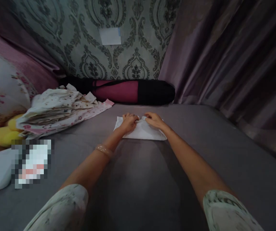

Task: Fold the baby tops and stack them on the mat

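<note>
White cloth (144, 132) near the far edge of the bed (212, 134).
Its near edge looks straight, seemingly done; left hand (129, 123) and right hand (155, 120) sit just apart on its far side, grip unclear, where bunching looks unfinished.

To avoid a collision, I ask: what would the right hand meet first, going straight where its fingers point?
The right hand would probably meet the left hand, across a small gap; depth is unclear, so the upper edge of the white cloth might come first.
</note>
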A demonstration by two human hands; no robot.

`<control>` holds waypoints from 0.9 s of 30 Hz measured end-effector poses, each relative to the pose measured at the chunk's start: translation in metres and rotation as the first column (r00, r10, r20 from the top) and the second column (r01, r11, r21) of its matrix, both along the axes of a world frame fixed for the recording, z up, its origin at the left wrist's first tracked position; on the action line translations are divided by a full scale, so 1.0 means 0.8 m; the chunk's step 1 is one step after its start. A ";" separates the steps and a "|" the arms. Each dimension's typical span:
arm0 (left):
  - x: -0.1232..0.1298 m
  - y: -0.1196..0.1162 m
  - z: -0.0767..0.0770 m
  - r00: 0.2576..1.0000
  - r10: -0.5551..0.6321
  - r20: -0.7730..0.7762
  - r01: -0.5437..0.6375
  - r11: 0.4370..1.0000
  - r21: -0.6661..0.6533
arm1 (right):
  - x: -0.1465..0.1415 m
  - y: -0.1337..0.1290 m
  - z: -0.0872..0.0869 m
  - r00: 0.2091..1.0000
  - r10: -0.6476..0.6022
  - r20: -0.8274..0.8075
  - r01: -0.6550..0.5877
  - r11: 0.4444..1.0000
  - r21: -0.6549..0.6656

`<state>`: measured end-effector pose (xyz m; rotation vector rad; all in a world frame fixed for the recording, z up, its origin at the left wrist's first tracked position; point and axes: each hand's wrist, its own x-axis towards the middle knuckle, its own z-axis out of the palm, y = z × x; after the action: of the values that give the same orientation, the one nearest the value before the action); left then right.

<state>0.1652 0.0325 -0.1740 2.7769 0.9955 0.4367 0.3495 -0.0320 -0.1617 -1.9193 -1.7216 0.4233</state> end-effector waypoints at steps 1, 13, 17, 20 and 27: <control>-0.003 -0.003 -0.002 1.000 -0.009 0.021 0.009 1.000 0.019 | 0.000 0.003 0.000 1.000 -0.013 -0.017 0.013 1.000 -0.003; 0.006 0.012 -0.009 0.954 0.206 0.218 -0.153 0.959 -0.237 | -0.005 0.014 -0.007 0.998 -0.068 0.014 0.068 0.997 -0.020; -0.001 0.004 0.003 0.979 0.074 0.190 -0.037 0.981 -0.193 | -0.002 0.017 -0.008 0.999 -0.022 -0.024 0.022 1.000 0.002; -0.007 -0.001 0.016 0.976 0.023 0.216 0.012 0.987 -0.159 | -0.002 0.022 -0.008 0.996 0.043 -0.079 -0.043 0.999 0.000; -0.012 -0.012 0.032 0.900 0.307 0.308 -0.348 0.934 0.085 | -0.030 -0.012 0.006 0.921 -0.290 0.260 0.226 0.942 0.249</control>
<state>0.1559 0.0226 -0.1488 2.5491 1.4062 0.9636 0.3259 -0.0416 -0.1566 -2.0887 -1.5764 -0.1516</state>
